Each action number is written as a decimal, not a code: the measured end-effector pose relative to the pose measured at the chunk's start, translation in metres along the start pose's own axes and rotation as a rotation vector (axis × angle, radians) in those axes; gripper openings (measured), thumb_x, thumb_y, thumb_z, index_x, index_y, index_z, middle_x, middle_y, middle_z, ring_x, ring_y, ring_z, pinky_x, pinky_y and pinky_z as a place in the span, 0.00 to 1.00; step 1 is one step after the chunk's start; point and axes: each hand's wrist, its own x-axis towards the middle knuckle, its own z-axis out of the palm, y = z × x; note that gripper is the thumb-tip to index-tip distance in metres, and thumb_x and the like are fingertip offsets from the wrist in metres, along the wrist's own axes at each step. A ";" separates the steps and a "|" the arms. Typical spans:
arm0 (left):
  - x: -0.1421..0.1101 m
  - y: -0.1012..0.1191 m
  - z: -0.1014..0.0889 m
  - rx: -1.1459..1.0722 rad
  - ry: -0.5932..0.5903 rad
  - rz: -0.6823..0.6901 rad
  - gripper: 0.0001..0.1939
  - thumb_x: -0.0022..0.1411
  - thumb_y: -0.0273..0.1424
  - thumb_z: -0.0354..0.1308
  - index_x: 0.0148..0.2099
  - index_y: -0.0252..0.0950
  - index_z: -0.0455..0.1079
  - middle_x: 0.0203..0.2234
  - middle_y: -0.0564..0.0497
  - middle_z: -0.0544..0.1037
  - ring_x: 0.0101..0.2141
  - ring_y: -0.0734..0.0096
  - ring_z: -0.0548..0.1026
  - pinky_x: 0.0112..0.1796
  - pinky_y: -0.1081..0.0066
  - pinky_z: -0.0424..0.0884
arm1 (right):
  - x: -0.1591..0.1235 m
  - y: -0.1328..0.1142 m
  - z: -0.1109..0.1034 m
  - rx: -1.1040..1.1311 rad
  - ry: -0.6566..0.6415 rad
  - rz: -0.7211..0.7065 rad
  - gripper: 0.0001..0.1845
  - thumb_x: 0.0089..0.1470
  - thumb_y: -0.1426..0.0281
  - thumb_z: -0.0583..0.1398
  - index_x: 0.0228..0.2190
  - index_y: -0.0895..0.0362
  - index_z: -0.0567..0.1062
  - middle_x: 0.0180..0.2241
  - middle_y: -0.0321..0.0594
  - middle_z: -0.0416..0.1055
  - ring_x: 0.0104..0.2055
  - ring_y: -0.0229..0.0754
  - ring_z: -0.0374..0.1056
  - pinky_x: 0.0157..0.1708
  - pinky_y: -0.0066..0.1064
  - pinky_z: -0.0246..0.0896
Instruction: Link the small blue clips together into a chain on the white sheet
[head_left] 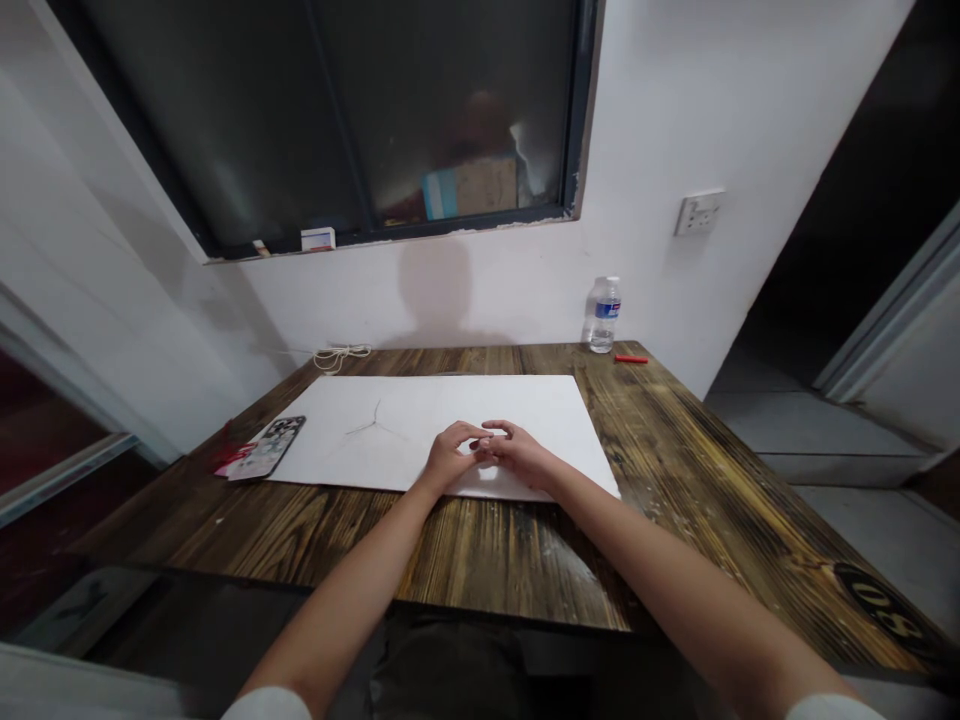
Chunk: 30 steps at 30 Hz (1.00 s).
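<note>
My left hand [450, 458] and my right hand [517, 452] rest on a large white sheet of paper [487, 400], which lies on a dark wooden table. Their loosely curled fingertips meet near the sheet's front edge, and neither hand visibly holds anything. Left of them, thin branching pencil lines [367, 425] mark the paper. A smartphone in a patterned case [266, 448] lies beside the sheet's left edge, on top of a red item [234, 460].
The scorched-look wooden table [675, 480] stands against a white wall. At its back are a plastic water bottle [604, 315], a red pen [631, 358] and a coil of white cord [341, 354]. Above are a dark window [450, 110] and a wall socket [699, 212].
</note>
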 end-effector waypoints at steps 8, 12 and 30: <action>-0.001 -0.003 0.000 0.043 0.054 -0.013 0.10 0.53 0.32 0.64 0.40 0.41 0.76 0.32 0.51 0.77 0.34 0.69 0.73 0.37 0.70 0.67 | -0.002 -0.002 0.003 0.029 -0.026 0.021 0.28 0.39 0.65 0.70 0.41 0.58 0.67 0.36 0.45 0.76 0.34 0.40 0.73 0.33 0.29 0.67; 0.000 -0.003 0.000 0.031 0.063 -0.053 0.11 0.52 0.30 0.63 0.41 0.41 0.76 0.33 0.51 0.78 0.34 0.69 0.73 0.36 0.70 0.67 | -0.002 -0.002 0.003 0.005 -0.057 0.018 0.26 0.42 0.61 0.69 0.40 0.58 0.68 0.35 0.44 0.76 0.33 0.39 0.73 0.34 0.30 0.68; 0.000 -0.011 0.008 -0.603 0.189 -0.441 0.21 0.42 0.39 0.70 0.38 0.33 0.74 0.33 0.46 0.79 0.34 0.66 0.75 0.37 0.68 0.70 | -0.005 -0.002 0.006 -0.823 0.159 -0.494 0.17 0.46 0.57 0.64 0.36 0.53 0.72 0.37 0.38 0.73 0.29 0.37 0.67 0.34 0.33 0.64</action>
